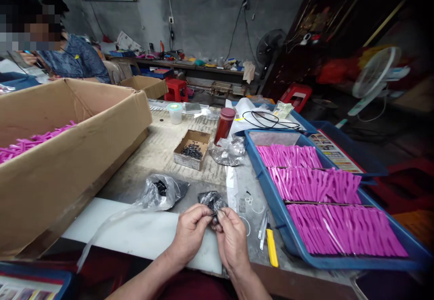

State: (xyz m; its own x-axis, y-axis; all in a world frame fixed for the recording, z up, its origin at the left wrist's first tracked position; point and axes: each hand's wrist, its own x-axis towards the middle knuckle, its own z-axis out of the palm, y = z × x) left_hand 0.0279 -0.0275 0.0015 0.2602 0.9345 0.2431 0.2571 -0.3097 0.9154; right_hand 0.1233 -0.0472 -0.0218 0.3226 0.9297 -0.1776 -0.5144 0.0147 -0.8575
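Observation:
My left hand [191, 230] and my right hand [232, 236] meet at the table's near edge, fingertips pinched together around a small dark part [214, 219]. Its exact kind is hidden by the fingers. Just beyond the fingertips lies a clear plastic bag [212, 198] with dark contents; whether the fingers touch it I cannot tell. To the left, another clear plastic bag [161, 191] lies open with black pieces inside. A yellow-handled utility knife [271, 246] rests right of my right hand, beside a loop of white string [247, 225].
A large cardboard box [84, 155] with pink pieces stands left. On the right, a blue tray [252, 164] holds rows of pink fork-like pieces. Farther back are a small carton [188, 162] of black parts and a red-brown bottle [224, 126]. A person [74, 60] sits at far left.

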